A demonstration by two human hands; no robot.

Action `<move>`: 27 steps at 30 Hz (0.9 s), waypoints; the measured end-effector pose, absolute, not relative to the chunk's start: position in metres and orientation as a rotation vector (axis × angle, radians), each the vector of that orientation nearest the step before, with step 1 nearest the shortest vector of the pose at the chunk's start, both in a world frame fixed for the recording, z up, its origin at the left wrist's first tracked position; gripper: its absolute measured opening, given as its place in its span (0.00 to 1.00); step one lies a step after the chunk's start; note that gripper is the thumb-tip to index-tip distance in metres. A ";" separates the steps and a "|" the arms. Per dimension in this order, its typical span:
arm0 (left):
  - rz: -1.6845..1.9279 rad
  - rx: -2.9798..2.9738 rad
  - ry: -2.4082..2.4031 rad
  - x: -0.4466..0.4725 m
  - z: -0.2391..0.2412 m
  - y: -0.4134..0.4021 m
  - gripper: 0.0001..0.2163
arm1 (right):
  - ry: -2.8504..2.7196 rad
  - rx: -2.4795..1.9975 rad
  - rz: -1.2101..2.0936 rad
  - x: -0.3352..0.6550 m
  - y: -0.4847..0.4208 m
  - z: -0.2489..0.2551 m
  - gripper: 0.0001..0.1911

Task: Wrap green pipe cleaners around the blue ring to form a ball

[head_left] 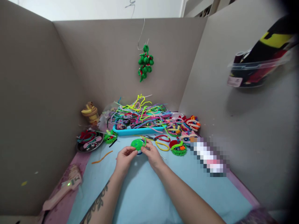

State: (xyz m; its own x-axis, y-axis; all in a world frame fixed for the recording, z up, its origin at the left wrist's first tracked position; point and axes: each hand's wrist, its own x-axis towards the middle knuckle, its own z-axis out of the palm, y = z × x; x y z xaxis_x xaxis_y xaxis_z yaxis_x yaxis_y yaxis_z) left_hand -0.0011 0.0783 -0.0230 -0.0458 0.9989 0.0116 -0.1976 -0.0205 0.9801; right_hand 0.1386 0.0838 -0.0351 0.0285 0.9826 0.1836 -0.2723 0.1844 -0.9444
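My left hand [125, 156] and my right hand [150, 153] meet over the light blue mat [144, 193], both pinching a small round green pipe-cleaner piece [137, 144] between their fingertips. A hint of blue shows beneath the green piece. Both sets of fingers are closed on it. An orange pipe cleaner [102, 157] lies loose on the mat to the left of my left hand.
A turquoise tray [140, 130] heaped with coloured pipe cleaners stands behind. Finished fuzzy figures [184, 130] lie right, scissors with red and yellow handles [161, 141] nearby. A metal dish [90, 141], a yellow toy [90, 112] and a pink glue gun [67, 186] sit left. Cardboard walls surround; a green ornament [145, 62] hangs.
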 end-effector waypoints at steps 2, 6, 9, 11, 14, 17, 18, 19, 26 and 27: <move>1.359 1.057 1.090 -0.001 -0.024 0.079 0.11 | -1.048 -0.915 1.151 0.139 0.083 -0.035 0.09; 1.314 1.092 1.094 -0.003 -0.027 0.081 0.11 | -0.963 -0.966 1.123 0.142 0.086 -0.035 0.09; 1.250 1.114 1.080 -0.003 -0.028 0.081 0.12 | -0.957 -0.943 1.117 0.146 0.090 -0.034 0.09; 1.222 1.121 1.067 -0.004 -0.027 0.080 0.12 | -0.943 -0.896 1.138 0.149 0.091 -0.034 0.09; 1.192 1.131 1.045 -0.004 -0.025 0.078 0.12 | -0.926 -0.818 1.236 0.149 0.092 -0.032 0.10; 1.180 1.149 1.050 -0.005 -0.022 0.077 0.13 | -0.913 -0.796 1.325 0.148 0.090 -0.030 0.13; 1.180 1.154 1.056 -0.005 -0.020 0.077 0.13 | -0.904 -0.797 1.340 0.148 0.090 -0.029 0.13; 1.180 1.158 1.061 -0.005 -0.019 0.076 0.13 | -0.895 -0.796 1.350 0.147 0.090 -0.029 0.14; 1.133 1.190 1.030 -0.005 -0.014 0.076 0.12 | -0.735 -0.754 1.435 0.148 0.090 -0.028 0.16; 1.135 1.205 1.027 -0.006 -0.014 0.076 0.12 | -0.711 -0.754 1.446 0.148 0.091 -0.029 0.17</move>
State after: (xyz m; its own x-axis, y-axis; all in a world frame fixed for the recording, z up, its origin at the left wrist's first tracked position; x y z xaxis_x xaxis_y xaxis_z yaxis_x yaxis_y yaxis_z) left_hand -0.0057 0.0764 -0.0138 0.1546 0.9880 0.0030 -0.0955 0.0119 0.9954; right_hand 0.1479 0.0910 -0.0287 0.0106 0.9996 -0.0247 -0.5911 -0.0137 -0.8065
